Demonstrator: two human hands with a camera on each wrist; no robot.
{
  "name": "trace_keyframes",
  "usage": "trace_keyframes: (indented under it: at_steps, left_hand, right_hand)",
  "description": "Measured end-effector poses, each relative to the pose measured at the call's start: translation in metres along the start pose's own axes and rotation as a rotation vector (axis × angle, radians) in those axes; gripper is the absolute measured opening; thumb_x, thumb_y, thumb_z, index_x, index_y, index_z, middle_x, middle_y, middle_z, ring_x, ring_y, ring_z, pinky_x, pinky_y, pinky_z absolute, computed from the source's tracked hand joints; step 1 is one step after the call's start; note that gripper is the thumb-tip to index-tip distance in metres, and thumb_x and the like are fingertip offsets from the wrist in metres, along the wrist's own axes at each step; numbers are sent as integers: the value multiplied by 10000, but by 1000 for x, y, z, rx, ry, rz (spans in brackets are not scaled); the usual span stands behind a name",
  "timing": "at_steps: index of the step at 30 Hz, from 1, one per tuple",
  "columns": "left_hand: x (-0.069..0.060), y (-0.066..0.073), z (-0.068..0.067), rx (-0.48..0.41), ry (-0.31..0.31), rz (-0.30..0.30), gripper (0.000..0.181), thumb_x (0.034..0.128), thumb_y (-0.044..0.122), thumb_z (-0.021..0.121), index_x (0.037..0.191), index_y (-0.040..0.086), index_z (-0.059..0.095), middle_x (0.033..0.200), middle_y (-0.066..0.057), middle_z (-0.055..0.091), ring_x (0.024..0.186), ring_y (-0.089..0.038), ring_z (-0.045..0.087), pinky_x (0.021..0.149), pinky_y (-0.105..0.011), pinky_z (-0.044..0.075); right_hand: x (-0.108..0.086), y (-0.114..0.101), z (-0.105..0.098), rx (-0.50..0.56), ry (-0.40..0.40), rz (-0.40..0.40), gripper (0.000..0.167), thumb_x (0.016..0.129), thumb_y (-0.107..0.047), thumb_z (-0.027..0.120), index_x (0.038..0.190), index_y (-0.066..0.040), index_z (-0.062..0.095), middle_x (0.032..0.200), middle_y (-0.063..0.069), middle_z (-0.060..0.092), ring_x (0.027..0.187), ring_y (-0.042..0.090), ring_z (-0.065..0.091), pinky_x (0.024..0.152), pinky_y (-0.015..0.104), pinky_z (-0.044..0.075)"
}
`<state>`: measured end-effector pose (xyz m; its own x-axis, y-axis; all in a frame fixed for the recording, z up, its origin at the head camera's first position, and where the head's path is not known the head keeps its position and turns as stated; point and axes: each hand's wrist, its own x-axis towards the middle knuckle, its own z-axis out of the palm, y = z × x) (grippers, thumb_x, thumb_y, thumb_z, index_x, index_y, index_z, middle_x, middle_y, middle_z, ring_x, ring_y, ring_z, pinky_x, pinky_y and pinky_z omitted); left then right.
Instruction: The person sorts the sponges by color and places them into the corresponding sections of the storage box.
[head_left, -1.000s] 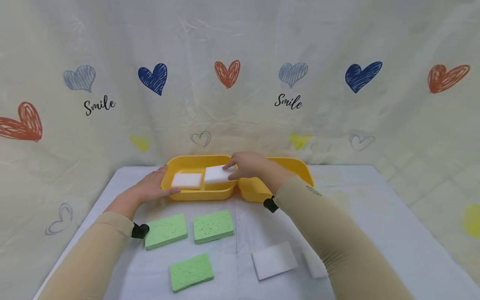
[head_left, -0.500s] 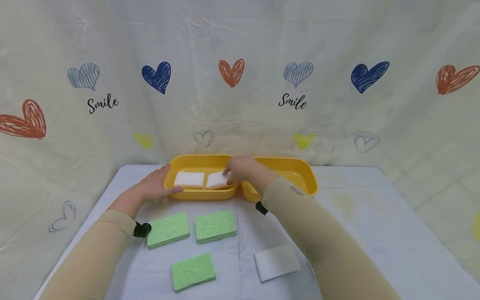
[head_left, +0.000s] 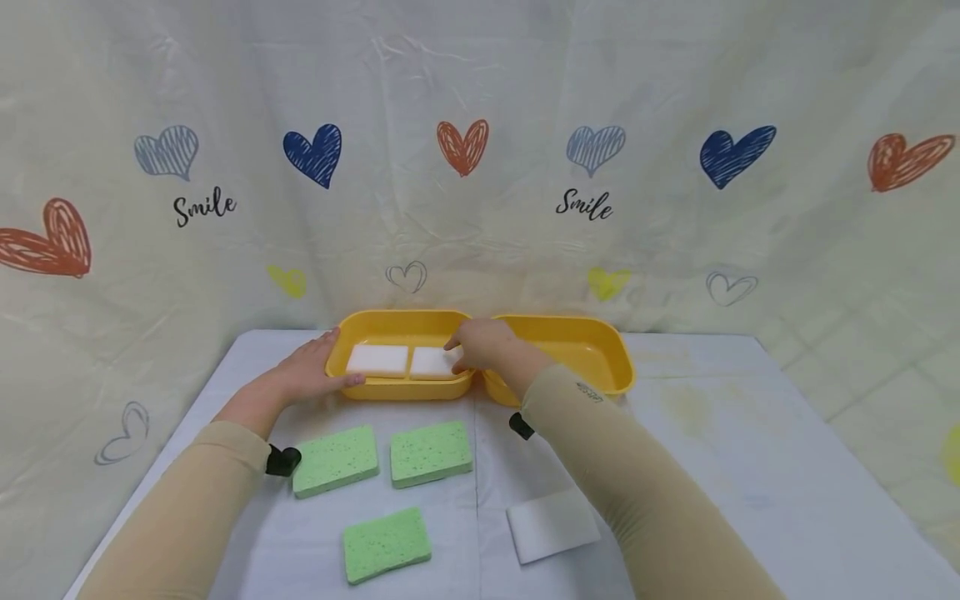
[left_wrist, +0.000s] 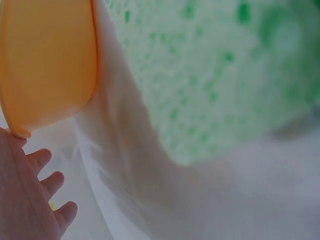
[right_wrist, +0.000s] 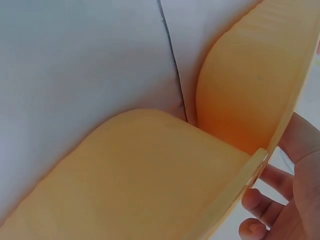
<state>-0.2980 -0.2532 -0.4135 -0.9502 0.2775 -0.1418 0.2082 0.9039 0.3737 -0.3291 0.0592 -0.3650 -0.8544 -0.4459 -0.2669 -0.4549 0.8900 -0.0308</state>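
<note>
Two white sponges lie side by side in the left yellow tray (head_left: 405, 390). My left hand (head_left: 307, 368) rests on this tray's left end, fingers extended along the side and thumb at the front rim. The left white sponge (head_left: 377, 361) is apart from both hands. My right hand (head_left: 486, 343) reaches over the tray's right end, thumb and forefinger at the right part of the other white sponge (head_left: 429, 362), which lies flat. In the right wrist view its fingers (right_wrist: 260, 200) are bent behind the rim, and the sponge is hidden.
A second yellow tray (head_left: 592, 354) adjoins on the right, partly behind my right arm. Nearer on the white-covered table (head_left: 697, 467) lie three green sponges (head_left: 335, 461) and a white sponge (head_left: 551, 525) partly covered by my right sleeve. A heart-printed sheet (head_left: 510, 233) hangs behind.
My right hand has lowered the white sponge from a raised, tilted position until it lies flat beside the other. The left hand has stayed on the tray. The view has shifted slightly.
</note>
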Motion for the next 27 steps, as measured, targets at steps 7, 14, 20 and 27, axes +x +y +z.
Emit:
trace_keyframes:
  at_steps: [7, 14, 20, 27]
  left_hand:
    - [0, 1, 0, 0, -13, -5, 1167, 872, 690, 578, 1547, -85, 25, 1603, -306, 91, 1449, -511, 122, 1163, -630, 143]
    - [1, 0, 2, 0, -17, -13, 1156, 881, 689, 567, 1549, -79, 20, 1606, -301, 88, 1450, -508, 123, 1163, -632, 143]
    - [3, -1, 3, -6, -19, -6, 1181, 866, 719, 558, 1551, -73, 12, 1608, -298, 82, 1451, -508, 117, 1160, -639, 138]
    - [2, -4, 3, -4, -31, -9, 1174, 874, 714, 552, 1556, -57, -13, 1616, -285, 63, 1455, -505, 101, 1156, -648, 128]
  right_hand:
    - [-4, 8, 4, 65, 45, -9, 471, 900, -436, 719, 1348, -316, 636, 1326, -12, 570, 1173, 195, 547, 956, 374, 481]
    - [-10, 16, 6, 168, 74, -22, 518, 864, -440, 758, 1350, -310, 636, 1317, 26, 583, 1117, 208, 549, 977, 392, 470]
    - [-30, 22, 3, 169, 105, -63, 538, 851, -447, 769, 1347, -283, 641, 1299, 58, 585, 1128, 243, 553, 987, 408, 463]
    - [-58, 37, 1, 216, 136, -78, 538, 867, -448, 750, 1364, -285, 626, 1342, 65, 570, 1185, 263, 542, 1025, 424, 448]
